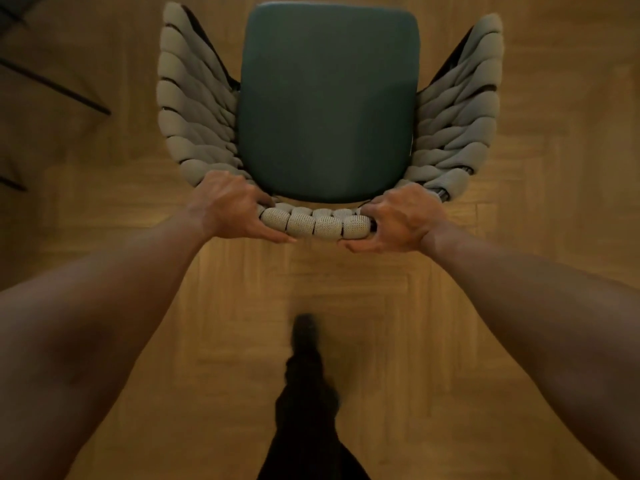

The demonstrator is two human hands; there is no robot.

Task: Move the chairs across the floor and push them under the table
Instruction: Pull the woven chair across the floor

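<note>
Gripping the chair [457, 109] by the top of its woven backrest [315, 225], left hand [232, 206] clamping the left end and right hand [401, 220] clamping the right end, fingers curling over the cords and thumbs lying along the near side. Holding at the two ends like this, probably for steering the chair straight and stopping it from twisting. Pointing the green seat [327, 105] away from the body, most likely for sending the front in under the table first. Standing the chair out on the parquet floor [519, 306], toward the upper middle of the visible floor, with no table clearly showing. Placing one dark-trousered foot [304, 332] just behind the backrest, blurred, seemingly walking the chair along. Crossing the floor's upper left corner: thin dark rods [55, 88], possibly furniture legs, too unclear for telling.
</note>
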